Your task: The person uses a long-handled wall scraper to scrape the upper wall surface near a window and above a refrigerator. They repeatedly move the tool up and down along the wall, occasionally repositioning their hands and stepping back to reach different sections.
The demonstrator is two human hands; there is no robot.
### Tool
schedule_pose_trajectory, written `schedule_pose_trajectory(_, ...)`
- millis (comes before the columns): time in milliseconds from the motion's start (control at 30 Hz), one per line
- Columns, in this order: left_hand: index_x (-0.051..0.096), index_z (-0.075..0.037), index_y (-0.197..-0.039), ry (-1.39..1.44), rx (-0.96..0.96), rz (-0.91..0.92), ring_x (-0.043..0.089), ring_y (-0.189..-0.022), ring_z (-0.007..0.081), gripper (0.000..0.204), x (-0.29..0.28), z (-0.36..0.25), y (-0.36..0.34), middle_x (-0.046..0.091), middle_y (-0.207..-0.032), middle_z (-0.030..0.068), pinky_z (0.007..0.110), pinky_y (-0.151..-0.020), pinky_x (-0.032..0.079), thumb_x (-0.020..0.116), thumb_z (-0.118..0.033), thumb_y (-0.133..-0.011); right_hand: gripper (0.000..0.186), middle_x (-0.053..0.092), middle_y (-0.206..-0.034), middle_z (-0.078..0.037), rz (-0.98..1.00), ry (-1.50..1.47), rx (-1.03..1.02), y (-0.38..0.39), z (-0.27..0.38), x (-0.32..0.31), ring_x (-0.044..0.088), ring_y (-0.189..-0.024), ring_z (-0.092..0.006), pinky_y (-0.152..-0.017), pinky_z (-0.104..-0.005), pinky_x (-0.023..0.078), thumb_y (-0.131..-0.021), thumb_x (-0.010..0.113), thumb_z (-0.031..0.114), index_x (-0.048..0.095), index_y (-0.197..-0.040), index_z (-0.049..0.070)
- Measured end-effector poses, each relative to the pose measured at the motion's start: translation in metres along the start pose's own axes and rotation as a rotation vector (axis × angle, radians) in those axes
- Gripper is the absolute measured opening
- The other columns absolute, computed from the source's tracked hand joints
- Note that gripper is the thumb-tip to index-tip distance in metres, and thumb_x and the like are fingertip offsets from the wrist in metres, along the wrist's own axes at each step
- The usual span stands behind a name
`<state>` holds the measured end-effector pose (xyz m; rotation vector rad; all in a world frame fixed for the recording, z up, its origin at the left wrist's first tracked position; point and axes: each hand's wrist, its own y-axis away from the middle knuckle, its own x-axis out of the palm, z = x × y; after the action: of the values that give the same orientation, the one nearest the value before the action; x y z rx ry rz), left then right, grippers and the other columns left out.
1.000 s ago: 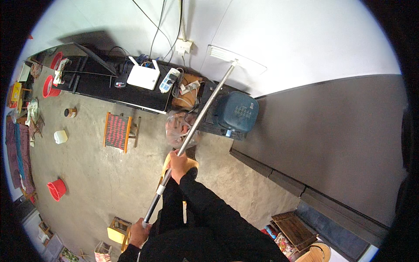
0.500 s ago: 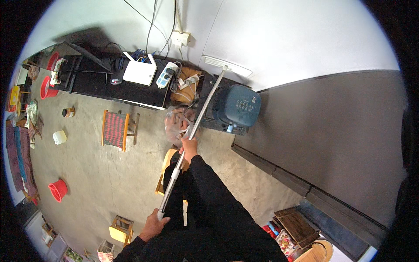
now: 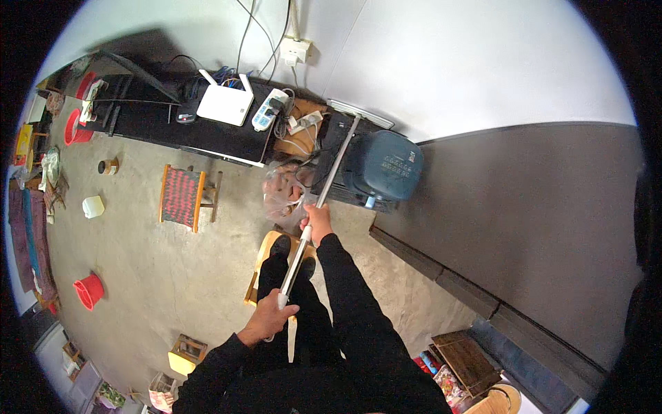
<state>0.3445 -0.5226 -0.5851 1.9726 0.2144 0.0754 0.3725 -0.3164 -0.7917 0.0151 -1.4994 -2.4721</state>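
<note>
A long silver pole (image 3: 337, 160) with a flat white head (image 3: 360, 113) runs up to the white wall, just above a dark blue appliance (image 3: 386, 165). My left hand (image 3: 271, 318) is closed round the pole's lower end, near a white grip. Farther up, my right hand (image 3: 316, 223) is closed round the pole, above a white collar. A clear plastic bag with reddish-brown items (image 3: 285, 186) lies beside the appliance, behind the pole. My dark shoes and legs are above a pale wooden chair (image 3: 270, 250).
A black desk (image 3: 152, 134) along the wall holds a white router (image 3: 224, 103), a power strip (image 3: 269, 110) and cables. A woven-seat stool (image 3: 181, 196), yellow stool (image 3: 181, 359), jug (image 3: 94, 205), red bucket (image 3: 89, 290) and jar stand on the floor. A large grey-brown surface (image 3: 524, 228) fills the right.
The pole's head has moved down the wall and a little to the left, then right, ending lower. My left hand has moved up and rightward in view, and my right hand also rightward and up.
</note>
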Motion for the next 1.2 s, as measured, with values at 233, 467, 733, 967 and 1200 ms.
schedule_pose_trajectory(233,0.051,0.002,-0.103,0.043,0.048,-0.017,0.061,-0.063,0.0211,0.041,-0.008,0.001,0.02,0.062,-0.077,0.0156,0.038,-0.06,0.051,0.07,-0.029,-0.084,0.026,0.047,-0.071,-0.006,0.043,-0.032,0.043,0.004,0.003,0.003,0.049,-0.047,-0.0202,-0.041,-0.0392,0.045,-0.085,0.064,0.009,0.04,-0.096,0.012)
schedule_pose_trajectory(467,0.047,0.0,-0.12,-0.225,0.255,-0.217,0.066,-0.079,0.0462,0.053,-0.029,0.066,0.11,0.065,-0.084,0.0296,0.047,-0.065,0.053,0.072,-0.027,-0.082,0.033,0.049,-0.068,-0.007,0.328,-0.082,-0.037,0.113,-0.011,0.039,0.053,-0.044,-0.0223,-0.04,-0.0355,0.046,-0.081,0.063,0.005,0.036,-0.101,0.008)
schedule_pose_trajectory(733,0.046,-0.004,-0.121,-0.302,0.253,-0.25,0.065,-0.069,0.0454,0.05,-0.041,0.121,0.184,0.063,-0.071,0.0265,0.047,-0.058,0.051,0.073,-0.018,-0.081,0.031,0.054,-0.075,-0.007,0.389,-0.01,0.052,0.222,-0.015,0.052,0.062,-0.055,-0.0219,-0.05,-0.0356,0.055,-0.085,0.062,0.007,0.036,-0.102,0.01)
schedule_pose_trajectory(967,0.048,-0.008,-0.115,-0.4,0.252,-0.368,0.063,-0.066,0.0451,0.04,-0.043,0.135,0.183,0.061,-0.067,0.0228,0.048,-0.054,0.048,0.071,-0.017,-0.083,0.031,0.052,-0.076,-0.008,0.414,0.034,0.067,0.218,-0.026,0.065,0.061,-0.055,-0.0225,-0.05,-0.0375,0.054,-0.087,0.06,0.009,0.033,-0.103,0.008)
schedule_pose_trajectory(1200,0.048,-0.007,-0.109,-0.378,0.229,-0.432,0.061,-0.062,0.0445,0.035,-0.059,0.148,0.168,0.058,-0.061,0.0209,0.049,-0.052,0.047,0.069,-0.014,-0.082,0.028,0.053,-0.076,-0.008,0.421,0.035,0.076,0.205,-0.04,0.081,0.063,-0.055,-0.0224,-0.05,-0.036,0.055,-0.087,0.057,0.008,0.032,-0.099,0.008)
